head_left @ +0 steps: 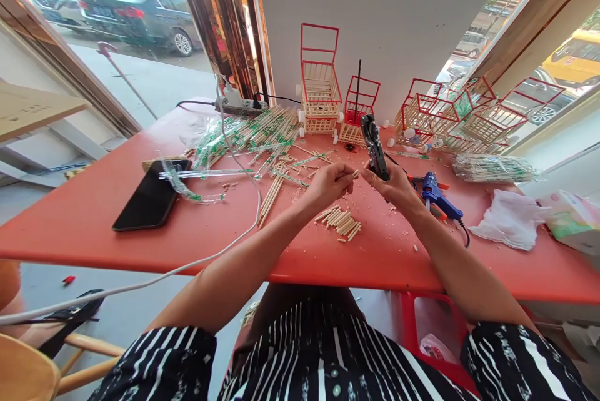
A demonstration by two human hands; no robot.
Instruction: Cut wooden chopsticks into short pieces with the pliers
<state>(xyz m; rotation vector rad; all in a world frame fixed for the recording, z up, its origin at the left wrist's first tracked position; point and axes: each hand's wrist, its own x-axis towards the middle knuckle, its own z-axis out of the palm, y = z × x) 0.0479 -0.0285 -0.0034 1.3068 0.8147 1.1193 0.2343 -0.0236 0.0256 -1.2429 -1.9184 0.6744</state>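
My left hand [332, 183] is closed in a pinch on a short piece of wooden stick [355, 173], over the middle of the table. My right hand [394, 186] is wrapped round a black plier-like hand tool [374, 148], pointing up and away from me. The right thumb reaches close to the stick piece; whether it touches is unclear. Just below the hands lies a pile of short cut sticks [342, 222] of similar length. A few longer sticks [272, 198] lie left of the pile, and small chips are scattered around.
Small stick-built shopping carts with red trim [321, 85] stand along the back. A blue glue gun [440, 196] and a wrapped stick bundle [494, 168] lie right. Green-printed wrappers with skewers [253, 132], a black phone [150, 201] and a white cable [206, 258] occupy the left.
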